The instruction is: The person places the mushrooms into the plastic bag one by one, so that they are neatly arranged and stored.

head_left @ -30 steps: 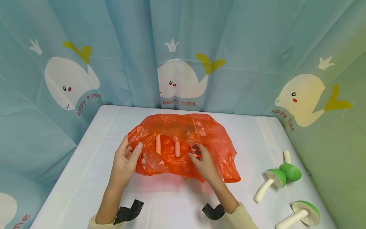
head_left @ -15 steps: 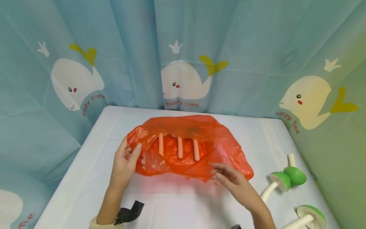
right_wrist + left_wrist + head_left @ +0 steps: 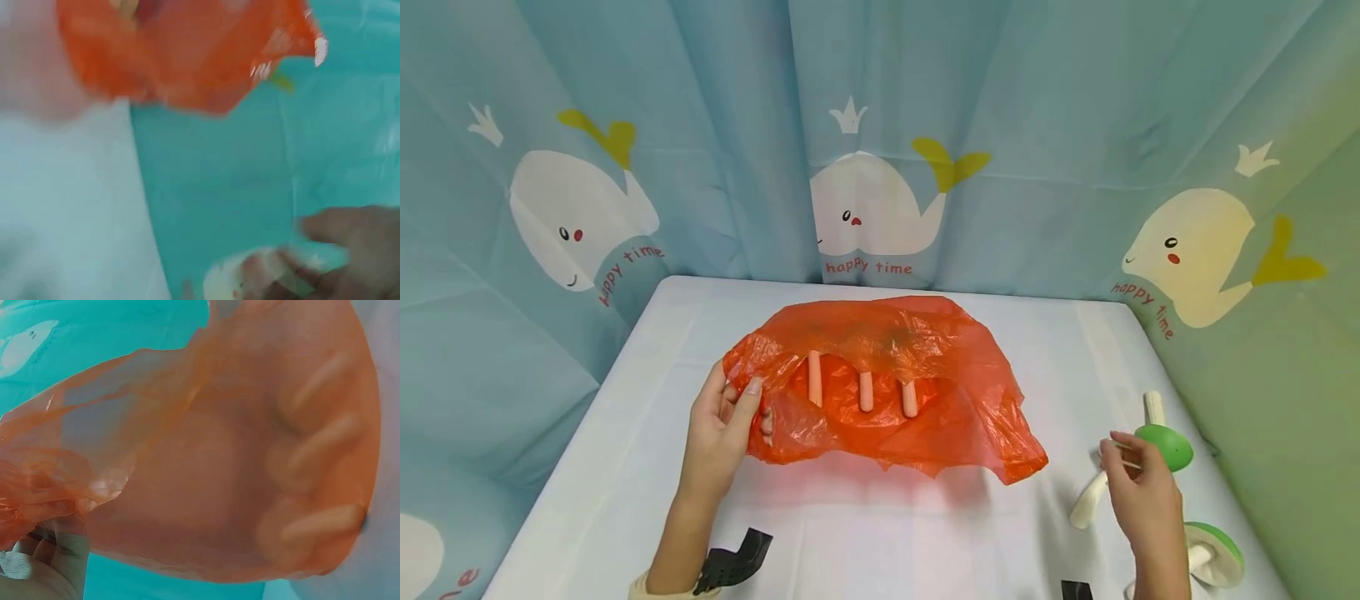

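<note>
A thin orange-red plastic bag [image 3: 977, 358] lies mouth toward me on the white table. My left hand [image 3: 718, 425] pinches the left side of its mouth, thumb on the near face. Through the opening several pale stems [image 3: 866, 392] show; the left wrist view shows mushroom shapes [image 3: 319, 525] through the plastic. On the right, my right hand [image 3: 1146, 500] hovers over the mushrooms with fingers bent and apart, holding nothing that I can see. It covers most of one mushroom, whose white stem [image 3: 1088, 502] sticks out. A green-capped mushroom [image 3: 1168, 448] lies just beyond its fingers.
Another green-capped mushroom [image 3: 1219, 558] lies nearer on the right, partly behind the right wrist. A blue curtain [image 3: 715, 167] printed with whales stands round the back and sides of the table [image 3: 865, 542].
My right hand has come out of the bag's mouth and moved right to the mushrooms. A third stem now shows inside the bag. The left hand keeps its hold on the bag.
</note>
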`<state>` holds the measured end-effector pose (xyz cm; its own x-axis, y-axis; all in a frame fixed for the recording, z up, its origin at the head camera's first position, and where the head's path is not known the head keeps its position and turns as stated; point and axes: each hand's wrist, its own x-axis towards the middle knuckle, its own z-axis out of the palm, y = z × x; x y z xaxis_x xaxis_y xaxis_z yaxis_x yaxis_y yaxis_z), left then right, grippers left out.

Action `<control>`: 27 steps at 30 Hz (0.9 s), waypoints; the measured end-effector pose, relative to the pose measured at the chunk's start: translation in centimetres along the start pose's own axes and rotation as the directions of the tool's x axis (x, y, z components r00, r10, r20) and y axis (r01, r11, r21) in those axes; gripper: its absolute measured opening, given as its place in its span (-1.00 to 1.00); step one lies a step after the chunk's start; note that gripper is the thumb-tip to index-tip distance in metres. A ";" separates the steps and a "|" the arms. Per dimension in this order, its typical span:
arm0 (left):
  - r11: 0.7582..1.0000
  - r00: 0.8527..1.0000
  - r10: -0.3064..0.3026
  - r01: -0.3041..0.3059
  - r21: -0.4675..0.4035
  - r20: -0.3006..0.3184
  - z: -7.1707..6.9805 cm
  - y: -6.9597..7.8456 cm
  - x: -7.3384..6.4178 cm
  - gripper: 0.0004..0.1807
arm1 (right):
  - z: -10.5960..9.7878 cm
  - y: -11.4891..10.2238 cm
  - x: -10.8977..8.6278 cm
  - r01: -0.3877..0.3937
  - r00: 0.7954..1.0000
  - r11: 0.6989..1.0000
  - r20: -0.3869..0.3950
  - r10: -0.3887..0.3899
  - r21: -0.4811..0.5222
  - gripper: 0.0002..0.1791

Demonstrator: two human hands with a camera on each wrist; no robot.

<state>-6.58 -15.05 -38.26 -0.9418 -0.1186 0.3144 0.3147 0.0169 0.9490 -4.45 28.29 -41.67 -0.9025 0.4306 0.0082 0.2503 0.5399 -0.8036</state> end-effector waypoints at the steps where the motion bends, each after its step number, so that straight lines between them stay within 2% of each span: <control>1: 1.000 1.000 -0.001 0.001 0.003 0.002 0.0 0.0 0.0 -0.60 | -0.2 0.6 0.1 -0.035 0.999 0.994 0.010 0.036 -0.101 -0.47; 2: 1.000 1.000 0.000 -0.001 0.010 0.007 0.0 0.0 -0.1 -0.60 | -0.3 1.2 0.1 -0.068 0.997 0.982 0.022 0.073 -0.177 -0.45; 3: 1.000 1.000 0.002 -0.002 0.015 0.013 0.0 0.0 -0.2 -0.59 | -0.5 1.4 -0.1 -0.099 0.993 0.957 0.041 0.114 -0.273 -0.41; 4: 1.000 1.000 0.002 -0.002 0.020 0.013 0.0 0.0 -0.2 -0.59 | -0.5 2.1 0.0 -0.118 0.989 0.944 0.053 0.140 -0.307 -0.40; 7: 1.000 1.000 -0.002 0.002 0.020 0.013 0.0 0.1 -0.3 -0.59 | -0.2 3.8 0.1 -0.135 0.984 0.914 0.057 0.169 -0.382 -0.41; 11: 1.000 1.000 -0.016 0.016 0.019 -0.003 0.0 0.1 -0.4 -0.60 | 0.7 5.9 0.3 -0.124 0.980 0.897 0.088 0.177 -0.425 -0.33; 15: 1.000 1.000 -0.016 0.017 0.022 -0.002 -0.1 0.1 -0.4 -0.60 | 1.4 7.2 0.8 -0.145 0.959 0.893 0.162 0.233 -0.427 -0.26; 18: 1.000 1.000 -0.014 0.014 0.025 -0.001 -0.1 0.1 -0.4 -0.61 | 1.7 7.5 1.1 -0.133 0.944 0.902 0.225 0.242 -0.411 -0.30; 22: 1.000 1.000 -0.009 0.009 0.018 -0.001 -0.1 0.0 -0.4 -0.62 | 2.0 7.5 1.2 -0.092 0.946 0.913 0.252 0.205 -0.397 -0.38; 27: 1.000 1.000 0.009 -0.010 0.012 0.007 0.0 0.0 -0.4 -0.62 | 2.3 7.2 1.0 -0.051 0.970 0.919 0.199 0.138 -0.390 -0.45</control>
<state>-6.20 -15.04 -38.35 -0.9396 -0.1115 0.3235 0.3222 0.0296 0.9462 -4.37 30.98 -48.79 -0.9109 0.3481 -0.2217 0.4126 0.7569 -0.5068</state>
